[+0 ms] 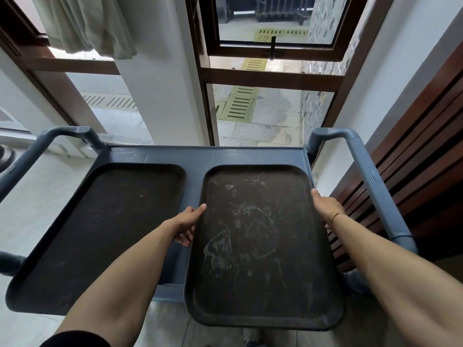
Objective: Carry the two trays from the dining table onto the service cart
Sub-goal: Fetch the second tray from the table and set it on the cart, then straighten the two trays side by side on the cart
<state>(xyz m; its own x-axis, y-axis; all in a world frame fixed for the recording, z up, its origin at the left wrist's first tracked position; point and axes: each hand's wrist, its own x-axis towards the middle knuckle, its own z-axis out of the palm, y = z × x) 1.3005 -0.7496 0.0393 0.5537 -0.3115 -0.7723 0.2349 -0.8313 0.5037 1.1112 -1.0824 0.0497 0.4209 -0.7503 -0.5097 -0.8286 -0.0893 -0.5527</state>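
Two dark rectangular trays are over the grey-blue service cart (200,154). The left tray (100,229) lies flat on the cart's top shelf. The right tray (260,246), scuffed with pale marks, is held by both long edges, its near end sticking out past the cart's front edge. My left hand (188,225) grips its left rim, thumb on top and fingers underneath. My right hand (324,207) grips its right rim. Whether the tray's far end rests on the shelf I cannot tell.
The cart has ribbed handles at the left (30,156) and right (375,186). Directly behind it stand a white pillar (160,83) and a brown-framed glass window (270,78). A slatted wooden panel (413,159) runs along the right. Pale tiled floor lies to the left.
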